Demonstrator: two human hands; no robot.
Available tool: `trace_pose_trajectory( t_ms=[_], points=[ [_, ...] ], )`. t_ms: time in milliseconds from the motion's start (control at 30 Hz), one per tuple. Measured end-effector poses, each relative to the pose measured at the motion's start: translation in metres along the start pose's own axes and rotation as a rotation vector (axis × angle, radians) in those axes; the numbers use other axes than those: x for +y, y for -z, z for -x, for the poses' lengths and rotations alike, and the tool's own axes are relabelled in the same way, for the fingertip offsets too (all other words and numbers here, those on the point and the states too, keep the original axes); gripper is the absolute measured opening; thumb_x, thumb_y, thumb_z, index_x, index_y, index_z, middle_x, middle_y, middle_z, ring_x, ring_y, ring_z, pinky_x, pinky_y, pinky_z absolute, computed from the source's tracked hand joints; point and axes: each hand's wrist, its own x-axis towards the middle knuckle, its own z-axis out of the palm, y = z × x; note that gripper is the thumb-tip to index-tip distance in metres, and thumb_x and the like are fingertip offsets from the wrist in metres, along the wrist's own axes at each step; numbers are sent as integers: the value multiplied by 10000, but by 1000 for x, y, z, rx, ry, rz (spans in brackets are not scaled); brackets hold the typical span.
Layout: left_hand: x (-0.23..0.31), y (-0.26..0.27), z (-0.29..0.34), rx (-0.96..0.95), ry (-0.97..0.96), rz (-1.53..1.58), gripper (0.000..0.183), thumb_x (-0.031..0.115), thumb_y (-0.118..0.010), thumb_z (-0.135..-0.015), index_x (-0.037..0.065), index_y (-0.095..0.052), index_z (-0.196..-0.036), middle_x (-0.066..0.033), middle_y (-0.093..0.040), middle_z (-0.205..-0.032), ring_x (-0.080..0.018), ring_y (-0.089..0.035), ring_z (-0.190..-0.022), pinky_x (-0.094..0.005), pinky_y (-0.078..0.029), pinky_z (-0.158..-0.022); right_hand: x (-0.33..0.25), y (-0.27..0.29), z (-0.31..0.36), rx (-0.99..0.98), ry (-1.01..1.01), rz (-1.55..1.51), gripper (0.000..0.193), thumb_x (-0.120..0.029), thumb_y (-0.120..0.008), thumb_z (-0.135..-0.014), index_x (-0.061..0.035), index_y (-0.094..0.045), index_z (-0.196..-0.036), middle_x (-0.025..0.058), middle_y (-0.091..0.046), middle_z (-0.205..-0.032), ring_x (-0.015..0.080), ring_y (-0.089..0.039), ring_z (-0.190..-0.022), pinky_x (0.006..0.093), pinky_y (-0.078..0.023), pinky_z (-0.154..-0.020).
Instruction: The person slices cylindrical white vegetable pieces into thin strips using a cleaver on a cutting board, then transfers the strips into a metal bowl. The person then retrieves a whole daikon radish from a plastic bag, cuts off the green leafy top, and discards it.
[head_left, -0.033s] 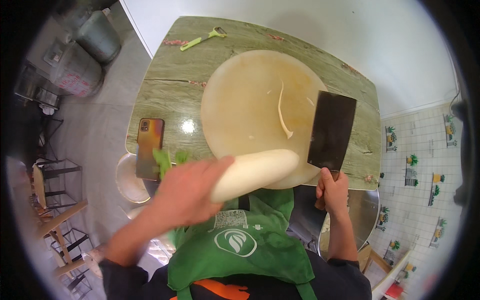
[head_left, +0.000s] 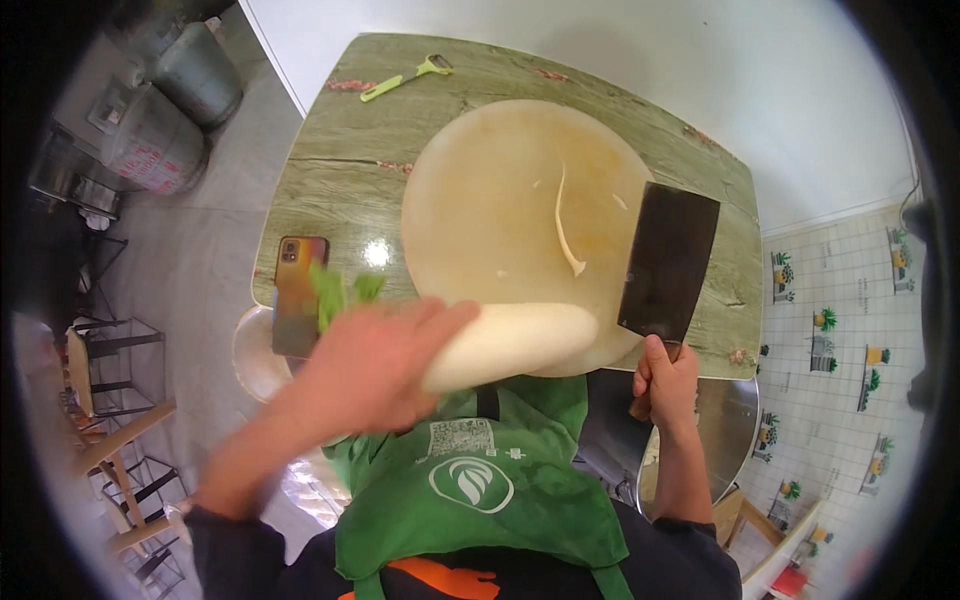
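Note:
A peeled white radish (head_left: 530, 335) with green leaf stubs (head_left: 345, 290) at its left end is gripped by my left hand (head_left: 385, 360). It lies nearly level over the near edge of a round cutting board (head_left: 470, 190); whether it touches the board I cannot tell. My right hand (head_left: 668, 382) is closed round the handle of a cleaver (head_left: 670, 262), whose dark, broad blade points away from me over the board's right edge. On the board lies a thin, pale root strip (head_left: 565, 230) beside a few small white scraps.
The board rests on a green wood-patterned table (head_left: 330, 190). A phone (head_left: 300, 270) lies at the table's left edge, and a green peeler (head_left: 405, 78) at the far left. Below the left edge shows a pale bowl (head_left: 258, 355). Gas cylinders (head_left: 155, 140) stand on the floor at left.
My left hand and the radish's leafy end have shifted slightly up, so the radish lies more level. The cleaver blade has tipped a little to the right.

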Motion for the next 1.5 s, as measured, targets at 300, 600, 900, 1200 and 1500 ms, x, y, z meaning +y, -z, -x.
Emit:
trace_pose_trajectory(
  t_ms=[300, 600, 900, 1200, 1500],
  points=[
    [-48, 19, -158, -341, -490, -572, 632, 23, -722, -750, 269, -594, -1317, -30, -659, -1115, -258, -636, -1114, -449, -426, -1007, 9, 16, 18, 78, -7, -4, 275, -195, -661, -1017, -51, -523, -828, 20, -512, -606, 119, -507, -436, 284, -390, -403],
    [15, -75, -105, 330, 303, 149, 724, 250, -791, -824, 32, -471, -1435, -244, -509, -1376, -419, -521, -1288, -504, -468, -1070, 8, 24, 33, 187, 114, 29, 226, -172, -687, -986, -6, -578, -878, 44, -574, -583, 131, -557, -434, 280, -419, -412],
    [20, -89, -84, 374, 254, 320, 825, 199, -778, -770, 23, -403, -1483, -329, -356, -1508, -532, -477, -1273, -539, -461, -1067, -26, -10, 5, 24, 251, 159, 263, -157, -623, -1035, -12, -618, -815, 19, -617, -652, 87, -578, -554, 256, -452, -513],
    [12, -59, -52, 148, 357, 21, 866, 129, -821, -734, 115, -422, -1503, -189, -568, -1320, -433, -622, -1079, -483, -530, -938, -60, 1, 11, -48, 416, 736, 194, -121, -674, -931, 53, -635, -856, 177, -532, -610, 226, -532, -526, 375, -417, -538],
    [5, -48, -1, 108, 284, 123, 929, 104, -870, -677, 106, -438, -1499, -196, -582, -1324, -415, -629, -1136, -461, -540, -953, -75, -4, 40, -272, 315, 772, 139, -118, -680, -909, 20, -695, -919, 229, -594, -671, 378, -584, -564, 412, -462, -556]
  ],
)
